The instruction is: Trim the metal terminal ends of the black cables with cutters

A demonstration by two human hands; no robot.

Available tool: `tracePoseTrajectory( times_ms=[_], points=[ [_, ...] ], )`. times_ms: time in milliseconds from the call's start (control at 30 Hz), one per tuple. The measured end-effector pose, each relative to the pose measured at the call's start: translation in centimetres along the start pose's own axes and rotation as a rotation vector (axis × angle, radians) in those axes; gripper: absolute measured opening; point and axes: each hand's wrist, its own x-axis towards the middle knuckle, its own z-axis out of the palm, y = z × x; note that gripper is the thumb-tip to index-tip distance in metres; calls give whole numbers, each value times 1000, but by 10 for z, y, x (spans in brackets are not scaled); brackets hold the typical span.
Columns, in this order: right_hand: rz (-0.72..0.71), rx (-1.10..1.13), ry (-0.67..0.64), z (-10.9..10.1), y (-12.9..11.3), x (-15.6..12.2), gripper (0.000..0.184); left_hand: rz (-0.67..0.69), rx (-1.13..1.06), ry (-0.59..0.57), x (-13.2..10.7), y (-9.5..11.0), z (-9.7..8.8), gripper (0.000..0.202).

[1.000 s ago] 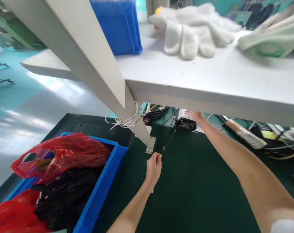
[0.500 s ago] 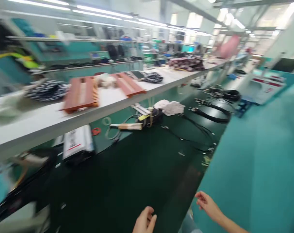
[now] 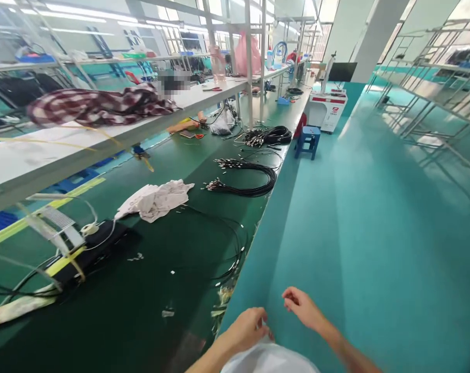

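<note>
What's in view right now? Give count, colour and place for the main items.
bench: one, green, left
floor: one, teal, right
near shelf: one, white, above bench
checked cloth: one, maroon-and-white, on near shelf
bottle: one, clear pinkish, on near shelf
bag: one, pink, right of bottle
crumpled cloth: one, white, on bench
cable bundles: at least two, black, bench's right side
stool: one, blue, on floor
machine: one, white-and-red, beyond stool
racks: several, grey, far right
left hand: one, bare, lower centre
right hand: one, bare, right of left hand
</note>
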Motion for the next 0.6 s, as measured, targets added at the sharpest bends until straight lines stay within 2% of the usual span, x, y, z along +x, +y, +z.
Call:
tracePoseTrajectory(
  times_ms=[67,167,233,400,500,600],
  points=[
    [-45,24,-30,-29,-13,44,31,25,35,-13,55,15,-28,23],
    [-97,38,-56,-86,-34,115,30,61,66,12,141,30,-84,22],
    [-110,20,-64,-135,-49,164,30,85,59,59,201,41,-129,22],
    [-75,-57,-35,-275,-89,286,31,115,-47,214,344,76,-246,19],
    [-52,-85,-42,-346,-117,354,34,119,-122,298,414,100,-306,20],
    [-54,-128,-103,-404,-145,422,33,88,-180,395,468,118,-355,20]
  ],
)
